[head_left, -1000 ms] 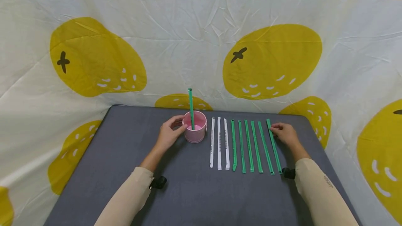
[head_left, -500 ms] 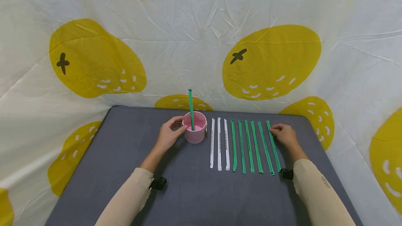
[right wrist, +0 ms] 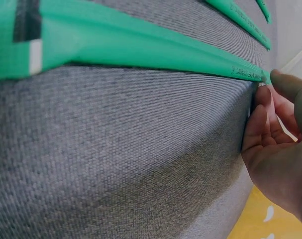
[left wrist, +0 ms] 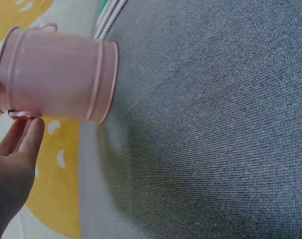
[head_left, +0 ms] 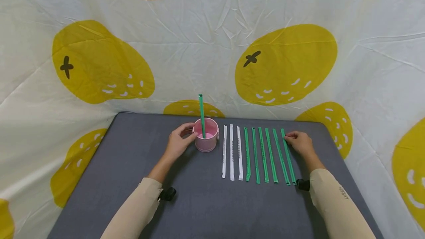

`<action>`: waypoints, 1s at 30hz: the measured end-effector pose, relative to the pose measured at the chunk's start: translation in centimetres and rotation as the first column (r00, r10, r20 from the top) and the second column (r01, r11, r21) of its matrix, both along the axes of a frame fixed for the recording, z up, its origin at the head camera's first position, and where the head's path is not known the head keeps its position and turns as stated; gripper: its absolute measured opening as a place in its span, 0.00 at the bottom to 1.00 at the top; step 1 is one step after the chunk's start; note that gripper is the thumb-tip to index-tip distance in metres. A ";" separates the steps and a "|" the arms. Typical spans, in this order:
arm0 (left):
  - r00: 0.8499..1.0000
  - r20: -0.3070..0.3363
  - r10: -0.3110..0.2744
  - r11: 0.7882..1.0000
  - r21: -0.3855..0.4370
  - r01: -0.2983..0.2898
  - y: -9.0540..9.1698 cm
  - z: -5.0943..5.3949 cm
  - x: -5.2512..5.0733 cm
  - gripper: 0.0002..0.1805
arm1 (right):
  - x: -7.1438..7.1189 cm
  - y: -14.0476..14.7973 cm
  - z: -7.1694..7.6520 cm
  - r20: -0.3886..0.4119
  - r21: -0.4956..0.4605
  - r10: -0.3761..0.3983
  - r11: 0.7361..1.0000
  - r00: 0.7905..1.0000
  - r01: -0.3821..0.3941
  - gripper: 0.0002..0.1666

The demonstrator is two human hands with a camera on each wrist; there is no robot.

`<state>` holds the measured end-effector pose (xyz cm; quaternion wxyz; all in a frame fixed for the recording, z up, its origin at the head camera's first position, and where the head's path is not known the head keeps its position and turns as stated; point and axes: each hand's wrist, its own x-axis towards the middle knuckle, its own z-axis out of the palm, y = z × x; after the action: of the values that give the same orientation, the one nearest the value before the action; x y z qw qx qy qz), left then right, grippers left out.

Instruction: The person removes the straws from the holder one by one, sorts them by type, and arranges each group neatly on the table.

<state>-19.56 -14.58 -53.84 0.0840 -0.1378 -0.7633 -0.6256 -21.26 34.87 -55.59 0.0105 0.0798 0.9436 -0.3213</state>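
My left hand [head_left: 179, 142] holds the small pink bucket [head_left: 206, 144] at its left side, thumb and fingers at the rim beside the handle lug. One green wrapped straw [head_left: 202, 115] stands in the bucket, leaning slightly left. To the right lies a row of wrapped straws: three white ones, such as the middle white straw [head_left: 231, 152], then several green ones. My right hand [head_left: 300, 142] pinches the far end of the rightmost green straw [head_left: 288, 157], which lies along the table. In the right wrist view that green straw [right wrist: 141, 42] runs to my thumb and fingertips.
The grey cloth-covered table [head_left: 199, 202] meets a white curtain [head_left: 206, 65] with yellow fruit prints at its back edge. Neighbouring green straws lie close beside the pinched one. Each wrist wears a small black camera, such as the left one [head_left: 167, 193].
My right hand has shifted the rightmost green straw slightly left and nearer to me, closer to its neighbour. The left hand and the bucket have stayed in place.
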 end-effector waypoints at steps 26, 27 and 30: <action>1.000 0.008 -0.007 1.000 0.018 0.007 0.1 -0.3 -0.3 0.24 | 0.0 0.7 0.0 -0.045 -0.034 -0.009 0.999 0.999 0.007 0.22; 1.000 0.009 -0.007 1.000 0.019 0.007 0.1 -0.4 -0.3 0.24 | 0.0 0.7 0.0 -0.050 -0.050 -0.009 0.999 0.999 0.007 0.23; 1.000 0.008 -0.007 1.000 0.021 0.007 0.1 -0.4 -0.4 0.24 | 0.0 0.8 0.6 -0.065 -0.087 -0.010 0.996 0.998 0.004 0.24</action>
<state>-19.93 -14.52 -54.23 0.0799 -0.1371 -0.7564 -0.6345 -21.25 35.70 -55.02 -0.0181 0.0720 0.9282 -0.3645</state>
